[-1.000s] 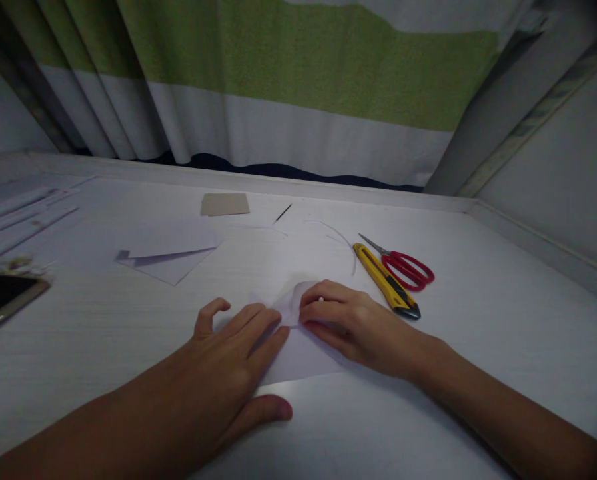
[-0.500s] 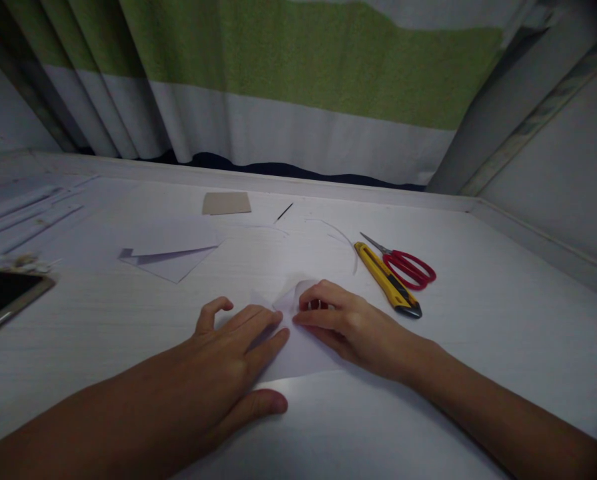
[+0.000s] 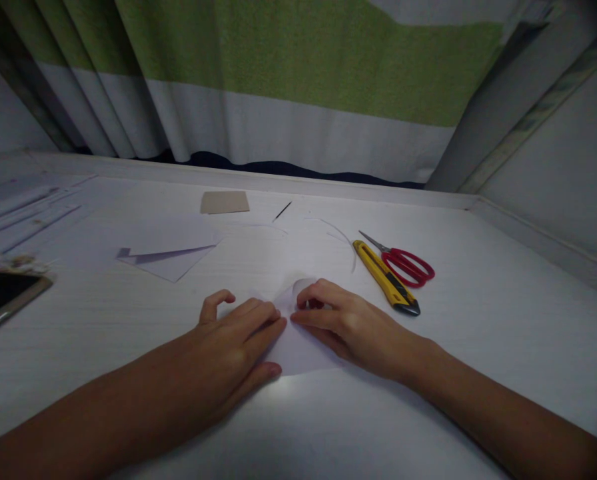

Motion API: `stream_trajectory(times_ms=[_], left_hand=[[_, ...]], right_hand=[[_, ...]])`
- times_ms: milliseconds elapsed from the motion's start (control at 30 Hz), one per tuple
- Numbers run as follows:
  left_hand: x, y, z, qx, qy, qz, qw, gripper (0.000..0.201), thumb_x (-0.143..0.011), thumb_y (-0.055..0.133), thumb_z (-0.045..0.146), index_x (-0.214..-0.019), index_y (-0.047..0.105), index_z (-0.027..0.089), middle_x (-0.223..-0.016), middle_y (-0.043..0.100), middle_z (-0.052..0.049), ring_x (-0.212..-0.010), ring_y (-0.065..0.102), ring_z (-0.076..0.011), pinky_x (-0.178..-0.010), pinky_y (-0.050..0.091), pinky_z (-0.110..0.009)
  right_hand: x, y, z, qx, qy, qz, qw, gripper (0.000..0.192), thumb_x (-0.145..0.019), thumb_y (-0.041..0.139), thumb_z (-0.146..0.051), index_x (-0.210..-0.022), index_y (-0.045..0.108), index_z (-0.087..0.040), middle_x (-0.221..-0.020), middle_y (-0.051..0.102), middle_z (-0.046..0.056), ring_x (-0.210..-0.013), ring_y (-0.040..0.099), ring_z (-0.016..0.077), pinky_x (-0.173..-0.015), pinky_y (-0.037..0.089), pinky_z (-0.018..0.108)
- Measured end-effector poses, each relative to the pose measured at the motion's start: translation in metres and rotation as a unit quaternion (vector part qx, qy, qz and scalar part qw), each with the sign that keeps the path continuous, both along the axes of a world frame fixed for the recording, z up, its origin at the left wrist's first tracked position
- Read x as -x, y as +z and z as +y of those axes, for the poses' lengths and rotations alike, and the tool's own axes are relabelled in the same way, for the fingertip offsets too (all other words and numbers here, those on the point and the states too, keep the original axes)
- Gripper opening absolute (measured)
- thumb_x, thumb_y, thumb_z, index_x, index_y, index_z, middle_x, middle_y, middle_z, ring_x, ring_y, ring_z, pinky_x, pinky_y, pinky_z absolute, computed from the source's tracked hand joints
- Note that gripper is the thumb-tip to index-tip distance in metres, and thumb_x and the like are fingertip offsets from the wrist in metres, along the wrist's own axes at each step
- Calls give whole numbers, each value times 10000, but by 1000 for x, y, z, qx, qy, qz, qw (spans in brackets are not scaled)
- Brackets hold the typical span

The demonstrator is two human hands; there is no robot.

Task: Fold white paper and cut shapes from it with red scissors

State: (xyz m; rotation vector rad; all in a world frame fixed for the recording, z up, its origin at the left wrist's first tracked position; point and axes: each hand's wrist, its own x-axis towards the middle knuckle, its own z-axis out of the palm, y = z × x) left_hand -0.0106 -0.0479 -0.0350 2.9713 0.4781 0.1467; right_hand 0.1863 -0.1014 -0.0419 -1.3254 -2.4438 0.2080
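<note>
A small sheet of white paper [image 3: 298, 350] lies on the white table [image 3: 478, 333] in front of me. My left hand [image 3: 228, 353] lies flat on its left part, fingers spread and pressing it down. My right hand [image 3: 346, 323] rests on the right part, with thumb and fingers pinching a raised, curled flap of the paper at the far edge. The fingertips of both hands almost meet over the sheet. Most of the paper is hidden under my hands.
A yellow utility knife [image 3: 386, 279] and red-handled scissors [image 3: 403, 262] lie just right of my right hand. Folded white sheets [image 3: 171, 252], a tan card [image 3: 224, 202] and thin paper trimmings lie farther back. A phone [image 3: 6, 297] sits at the left edge. Striped curtain behind.
My left hand has drawn in slightly, its thumb tucking closer to the paper's near edge. My right fingers have shifted a little left along the curled flap. The paper stays in place.
</note>
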Motion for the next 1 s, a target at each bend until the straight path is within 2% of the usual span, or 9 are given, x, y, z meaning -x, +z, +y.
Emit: stream_trajectory(times_ms=[267,467,667,733,800,867,1000], left_hand=[[-3,-3,-4,-33,2,-4,999,262,-794,383,299,-1019,481,205,-913,529,-40,-854,465,-180,-861,237,-430],[-12,-5,-14,-49,29,-5,998,269,-763,436,343,-942,512,158,-900,524,-70,-833,451,-209,-796,277,-428],[-18,-7,-22,-30,57,-29,998,332,-775,409,359,-984,515,124,-924,512,-90,-868,440,-226,-780,280,-427],[-18,-7,-24,-23,72,-34,997,330,-785,388,359,-994,514,136,-940,507,-89,-880,432,-226,-785,276,-428],[-20,-7,-27,-22,81,-37,996,333,-791,373,361,-997,512,139,-938,506,-89,-886,425,-225,-788,276,-425],[-22,-7,-29,-23,89,-35,995,339,-795,361,360,-990,515,129,-909,508,-88,-871,424,-223,-783,283,-423],[-26,-8,-32,-25,106,-33,994,353,-805,333,353,-974,523,109,-880,504,-97,-850,420,-228,-759,303,-423]], right_hand=[[-2,0,2,3,9,0,1000,230,-813,385,-172,-897,598,-149,-945,507,82,-863,458,142,-746,401,256],[-6,-5,8,-33,-9,1,999,230,-809,403,-197,-913,608,-179,-967,508,80,-916,445,162,-788,358,312],[-10,-3,12,-26,-33,31,999,235,-792,426,-183,-960,590,-201,-994,500,68,-931,445,145,-801,353,284],[-14,3,11,-19,-75,49,996,260,-782,442,-190,-1015,556,-202,-984,507,63,-885,469,132,-771,372,262],[-21,10,10,-4,-153,56,987,301,-766,465,-218,-1062,516,-197,-914,538,55,-789,502,126,-707,395,255],[-28,15,8,36,-229,39,972,295,-747,488,-273,-1026,534,-188,-798,568,41,-678,515,125,-624,402,253],[-35,16,5,120,-262,1,958,240,-723,497,-352,-857,592,-178,-715,578,34,-615,508,125,-545,377,238]])
